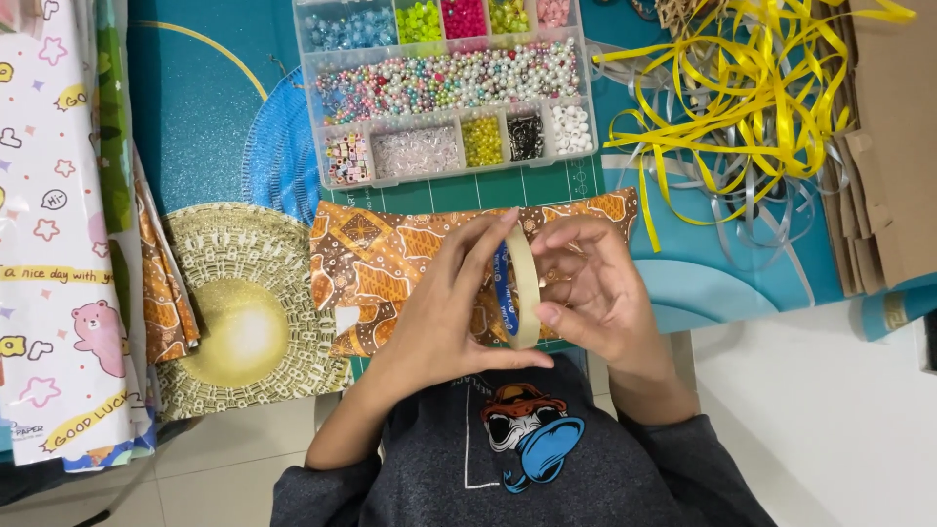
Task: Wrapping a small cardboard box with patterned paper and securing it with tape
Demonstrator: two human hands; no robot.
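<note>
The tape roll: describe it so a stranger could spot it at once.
Start at the clear bead organiser at the top, then drop to the brown batik-wrapped parcel below it. Above the parcel, both hands hold a cream tape roll edge-on, the only ring here, with a blue inner core.

I'm seeing a cream tape roll (520,288) with a blue inner ring; brown-orange batik wrapped parcel (390,263) under it; bead box (444,88) full of pastel pearls, neon green, pink, yellow; yellow ribbon (742,88) tangle on the teal counter (195,117); gold patterned circle (244,312).

Garment: dark grey sweatshirt (547,468), long sleeves pushed up the forearms; chest print, cartoon figure in orange hat and blue.
</note>
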